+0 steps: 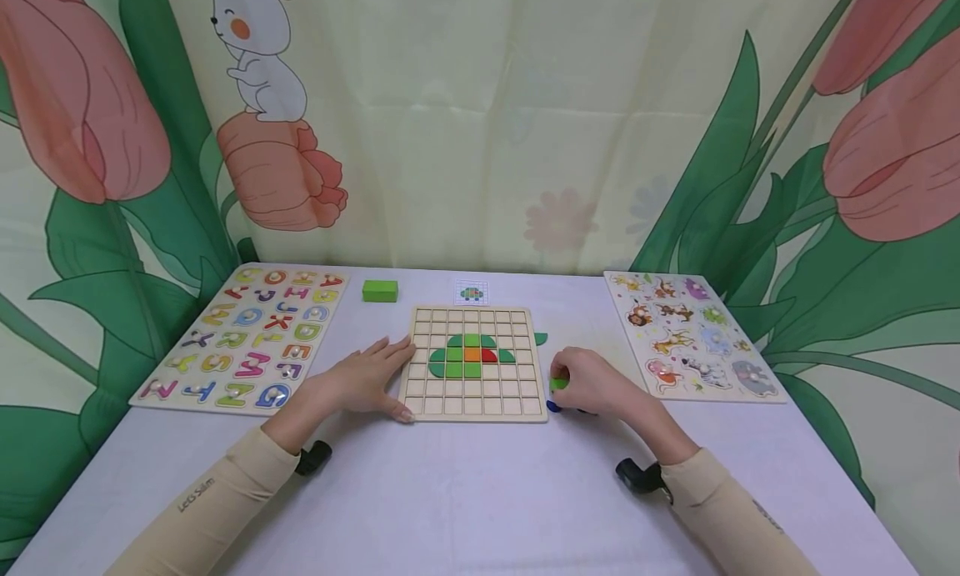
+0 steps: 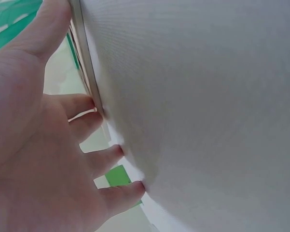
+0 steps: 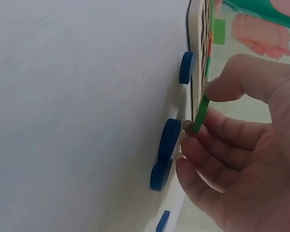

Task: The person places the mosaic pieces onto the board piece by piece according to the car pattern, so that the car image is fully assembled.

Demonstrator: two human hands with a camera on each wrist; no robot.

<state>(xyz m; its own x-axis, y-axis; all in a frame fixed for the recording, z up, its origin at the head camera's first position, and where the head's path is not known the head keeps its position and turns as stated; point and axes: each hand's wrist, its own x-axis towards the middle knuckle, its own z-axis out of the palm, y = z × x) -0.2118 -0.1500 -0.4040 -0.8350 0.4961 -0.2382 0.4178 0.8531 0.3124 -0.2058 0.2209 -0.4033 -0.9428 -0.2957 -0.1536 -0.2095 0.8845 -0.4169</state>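
A wooden grid board (image 1: 442,403) lies mid-table, with green, orange and red tiles (image 1: 465,358) set in its middle cells. Along the board's left edge, my left hand (image 1: 367,378) rests with spread fingers; in the left wrist view its fingertips (image 2: 117,151) touch down by the rim. Just off the right edge, my right hand (image 1: 596,380) pinches a small green tile (image 3: 200,116) between thumb and fingers. Several blue pieces (image 3: 170,137) lie on the cloth below that hand, partly hidden by it in the head view. A dark green curved piece (image 1: 541,338) lies beside the board's upper right.
Behind the board lies a small pattern card (image 1: 472,282), with a green block (image 1: 380,291) to its left. An alphabet puzzle (image 1: 247,334) occupies the table's left side and an animal puzzle (image 1: 690,334) the right. A printed curtain (image 1: 480,142) hangs at the back.
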